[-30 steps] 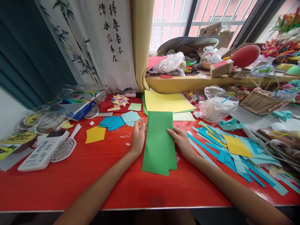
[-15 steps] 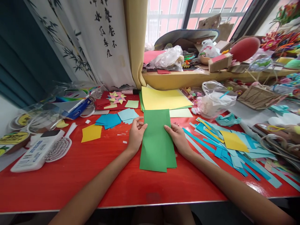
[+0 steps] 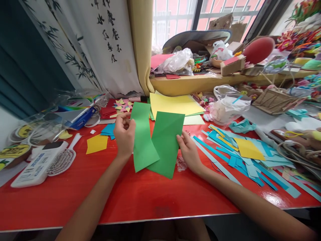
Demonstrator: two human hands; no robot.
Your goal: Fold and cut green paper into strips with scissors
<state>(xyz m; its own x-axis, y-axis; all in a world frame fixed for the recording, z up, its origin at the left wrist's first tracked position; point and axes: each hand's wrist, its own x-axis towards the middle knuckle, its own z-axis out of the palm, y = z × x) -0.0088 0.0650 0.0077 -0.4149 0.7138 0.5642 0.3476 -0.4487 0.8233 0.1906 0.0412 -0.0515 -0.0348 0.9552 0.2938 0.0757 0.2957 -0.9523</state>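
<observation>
A: The left green paper [image 3: 143,137] has been drawn leftward off the right green paper [image 3: 167,140]; a moment ago they were stacked, now only their lower parts overlap.

B: Where's that from the large yellow sheet [image 3: 178,103]?

A: The left paper is nearer the person and off its left side; the right one is in front of it.

B: And the hands?

A: The left hand [image 3: 124,136] grips the left paper's outer edge; the right hand [image 3: 190,150] pinches the other's right edge.

B: Beside the yellow sheet?

A: A plastic bag [image 3: 228,108] right, paper star [image 3: 122,105] left.
</observation>
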